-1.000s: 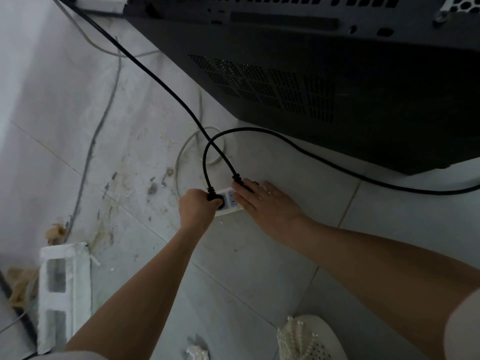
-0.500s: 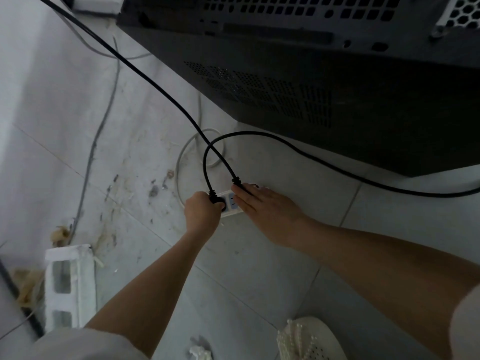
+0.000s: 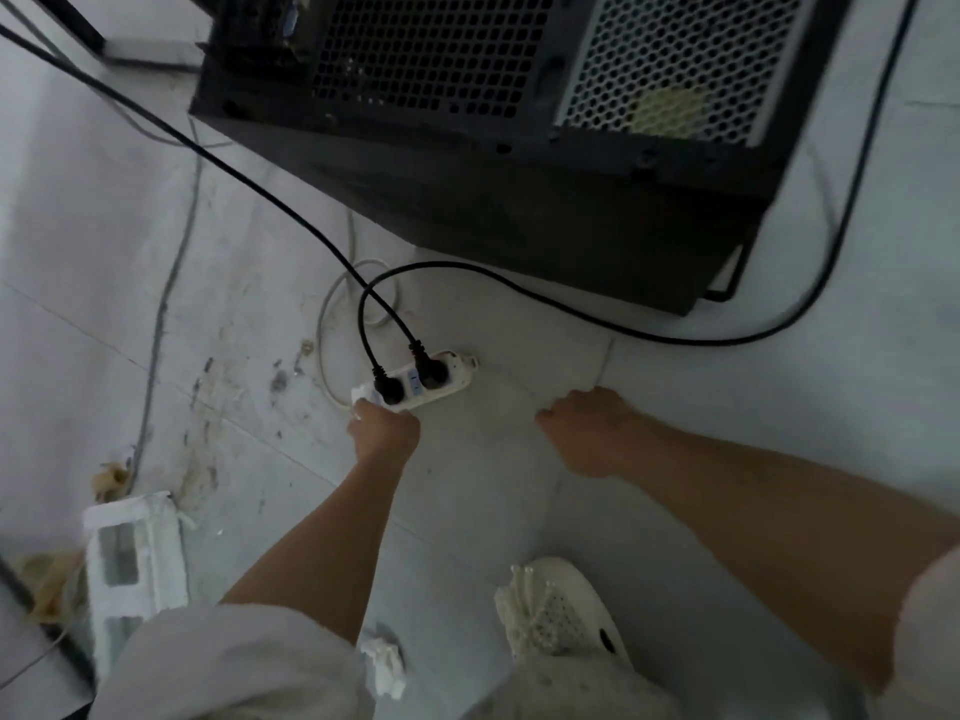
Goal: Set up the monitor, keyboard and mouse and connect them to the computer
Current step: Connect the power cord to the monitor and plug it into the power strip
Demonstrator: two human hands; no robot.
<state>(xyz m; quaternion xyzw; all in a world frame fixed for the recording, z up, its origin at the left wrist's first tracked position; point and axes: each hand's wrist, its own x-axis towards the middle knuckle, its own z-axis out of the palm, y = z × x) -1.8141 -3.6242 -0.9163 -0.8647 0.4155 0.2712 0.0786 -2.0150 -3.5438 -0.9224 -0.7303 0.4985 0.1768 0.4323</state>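
Note:
A white power strip (image 3: 447, 379) lies on the tiled floor in front of the black computer case (image 3: 519, 148). Two black plugs sit in its sockets: the left plug (image 3: 388, 388) and the right plug (image 3: 430, 370). Their black cables (image 3: 519, 288) loop away, one toward the upper left and one round the case to the right. My left hand (image 3: 384, 433) has its fingers curled over the strip's near-left end, just below the left plug. My right hand (image 3: 592, 433) hovers over the floor to the right of the strip, fingers curled, holding nothing.
A thin white cord (image 3: 324, 350) coils left of the strip. A grey cable (image 3: 166, 298) runs along the dirty floor at left. White foam pieces (image 3: 135, 558) lie at the lower left. My white shoe (image 3: 561, 610) stands below my right arm.
My left hand has let go of the left plug and slid down to the strip's end. My right hand has lifted off the strip and drawn back to the right. The view tilted up.

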